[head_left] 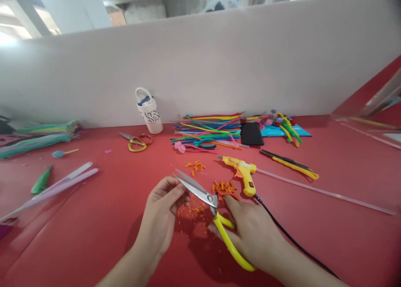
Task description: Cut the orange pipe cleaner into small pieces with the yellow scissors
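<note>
Near the back edge of the red table (pixel 103 220), where it meets the pale partition (pixel 200 74), stands a white cup (pixel 153 118) with a looped handle and black marks; something dark blue shows at its top, though whether it sits inside cannot be told. A flat blue packet (pixel 300 130) lies farther right along that edge, with colourful fuzzy figures (pixel 290 130) partly over it, and a black phone (pixel 252 133) just beside it. The right hand (pixel 250 224) is closed around the handles of the yellow-handled scissors (pixel 210 198), held above the table at front centre, their blades pointing up and left. The left hand (pixel 164 203) has its thumb and fingers drawn in by the blade tips; what lies between them cannot be told. Orange pieces (pixel 224 187) lie in 2 loose groups beyond the scissors, with finer orange scraps (pixel 196 209) below the blades. Red surface stretches from the left forearm to the pale strips (pixel 62 182) and green tool (pixel 43 180) at far left. The right side is tighter: a yellow glue gun (pixel 246 172) lies just past the right hand, its clear stick (pixel 326 191) reaching toward the right edge and its black cord (pixel 288 232) running beside the right forearm.
</note>
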`<state>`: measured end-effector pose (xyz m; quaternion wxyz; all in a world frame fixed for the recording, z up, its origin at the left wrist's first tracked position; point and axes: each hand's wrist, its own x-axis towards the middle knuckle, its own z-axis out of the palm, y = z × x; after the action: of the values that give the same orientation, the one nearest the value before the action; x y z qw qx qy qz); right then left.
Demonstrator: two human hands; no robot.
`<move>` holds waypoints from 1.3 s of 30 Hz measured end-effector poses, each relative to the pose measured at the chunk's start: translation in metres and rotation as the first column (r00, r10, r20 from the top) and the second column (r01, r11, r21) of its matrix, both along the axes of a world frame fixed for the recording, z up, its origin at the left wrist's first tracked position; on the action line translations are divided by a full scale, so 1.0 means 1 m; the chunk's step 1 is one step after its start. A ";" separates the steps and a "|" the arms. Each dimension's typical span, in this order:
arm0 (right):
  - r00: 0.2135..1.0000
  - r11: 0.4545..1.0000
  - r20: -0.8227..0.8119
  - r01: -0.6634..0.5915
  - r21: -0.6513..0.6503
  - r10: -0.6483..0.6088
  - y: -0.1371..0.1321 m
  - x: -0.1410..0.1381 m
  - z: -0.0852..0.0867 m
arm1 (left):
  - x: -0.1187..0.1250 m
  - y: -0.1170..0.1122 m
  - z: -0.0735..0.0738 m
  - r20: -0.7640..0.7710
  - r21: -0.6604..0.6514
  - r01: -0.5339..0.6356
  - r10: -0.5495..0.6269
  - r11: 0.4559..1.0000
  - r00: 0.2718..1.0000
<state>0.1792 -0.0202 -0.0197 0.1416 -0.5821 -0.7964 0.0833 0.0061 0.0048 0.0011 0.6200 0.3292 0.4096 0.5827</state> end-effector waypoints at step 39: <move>0.965 0.954 0.261 -0.098 0.282 0.022 0.002 0.003 -0.012 | -0.004 0.002 0.003 -0.081 0.053 -0.048 0.052 0.997 0.995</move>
<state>0.1824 -0.0181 -0.0317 0.1202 -0.5359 -0.8289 -0.1064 0.0021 0.0068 0.0040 0.5791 0.3582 0.4281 0.5942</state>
